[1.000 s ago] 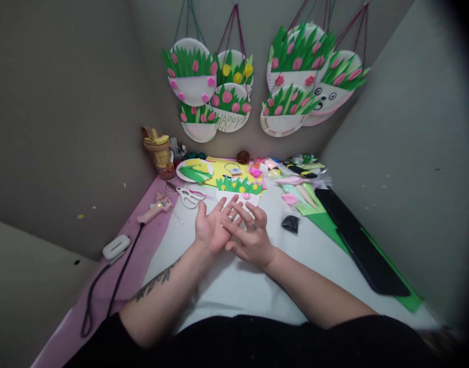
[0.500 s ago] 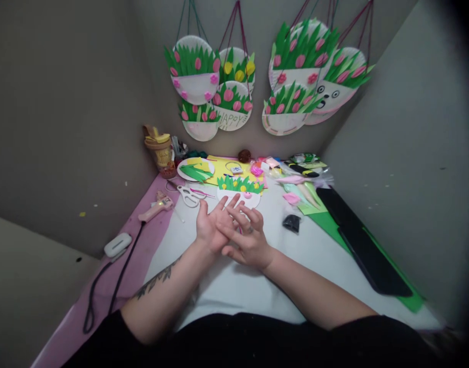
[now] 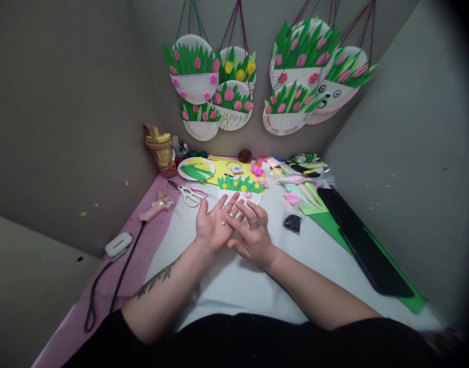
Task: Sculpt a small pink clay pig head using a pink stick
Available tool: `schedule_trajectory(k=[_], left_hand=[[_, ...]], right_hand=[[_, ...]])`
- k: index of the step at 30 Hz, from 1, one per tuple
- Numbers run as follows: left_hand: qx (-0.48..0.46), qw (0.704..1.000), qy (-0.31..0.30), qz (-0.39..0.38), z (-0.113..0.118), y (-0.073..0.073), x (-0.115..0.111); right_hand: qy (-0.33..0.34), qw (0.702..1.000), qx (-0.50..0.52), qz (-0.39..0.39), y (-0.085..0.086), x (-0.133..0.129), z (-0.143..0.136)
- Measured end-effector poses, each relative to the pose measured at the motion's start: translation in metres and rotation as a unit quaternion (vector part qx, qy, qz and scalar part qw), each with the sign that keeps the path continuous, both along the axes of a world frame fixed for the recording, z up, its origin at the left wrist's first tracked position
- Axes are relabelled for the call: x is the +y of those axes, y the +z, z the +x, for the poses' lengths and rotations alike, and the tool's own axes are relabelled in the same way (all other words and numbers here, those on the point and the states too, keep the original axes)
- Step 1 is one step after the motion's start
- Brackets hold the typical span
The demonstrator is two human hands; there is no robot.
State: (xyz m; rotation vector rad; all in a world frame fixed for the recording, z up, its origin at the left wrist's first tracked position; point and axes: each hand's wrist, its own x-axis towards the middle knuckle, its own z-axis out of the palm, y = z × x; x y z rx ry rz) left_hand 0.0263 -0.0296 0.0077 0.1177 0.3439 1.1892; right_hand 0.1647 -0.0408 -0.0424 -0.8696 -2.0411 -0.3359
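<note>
Head view, mid-frame: our left hand (image 3: pixel 214 228) lies open, pink ball (image 3: pixel 224 223) on palm; our right hand (image 3: pixel 255 238), loosely open; left of center, plate (image 3: pixel 181 174) holds green paper (image 3: pixel 196 175).

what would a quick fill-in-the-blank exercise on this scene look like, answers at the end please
1. The left hand is turned palm ____.
2. On that palm, near the right hand, rests a tiny piece coloured ____.
3. The scissors have handles coloured ____.
4. The hanging plate with handwriting bears the word ____.

Missing words: up; pink; white; HAPPY
</note>
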Motion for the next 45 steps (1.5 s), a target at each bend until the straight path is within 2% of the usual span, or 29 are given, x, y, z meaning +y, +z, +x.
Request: schedule_trajectory(k=[8, 24, 27, 29, 33, 36, 45], left_hand=[[-0.023, 0.999, -0.024, 0.008, 0.000, -0.005, 0.000], [0.002, 1.000, -0.031, 0.004, 0.003, -0.004, 0.001], [0.047, 0.998, -0.040, 0.002, 0.004, -0.006, 0.001], [0.120, 0.991, -0.055, 0.012, 0.005, -0.009, -0.001], [0.306, 0.940, -0.102, 0.109, 0.008, -0.017, -0.008], [0.333, 0.923, -0.122, 0.153, 0.008, -0.017, -0.012], [0.347, 0.915, -0.128, 0.158, 0.008, -0.012, -0.012]], right_hand=[[0.044, 0.992, 0.104, -0.058, 0.011, 0.000, 0.003], [0.133, 0.980, 0.108, -0.105, 0.011, 0.002, 0.007], [0.121, 0.979, 0.117, -0.118, 0.013, 0.003, 0.012], [0.105, 0.981, 0.126, -0.105, 0.016, 0.005, 0.018], [0.071, 0.985, 0.144, -0.057, 0.025, 0.007, 0.030], [0.060, 0.988, 0.139, -0.027, 0.029, 0.007, 0.035], [0.050, 0.992, 0.120, 0.004, 0.028, 0.008, 0.037]])
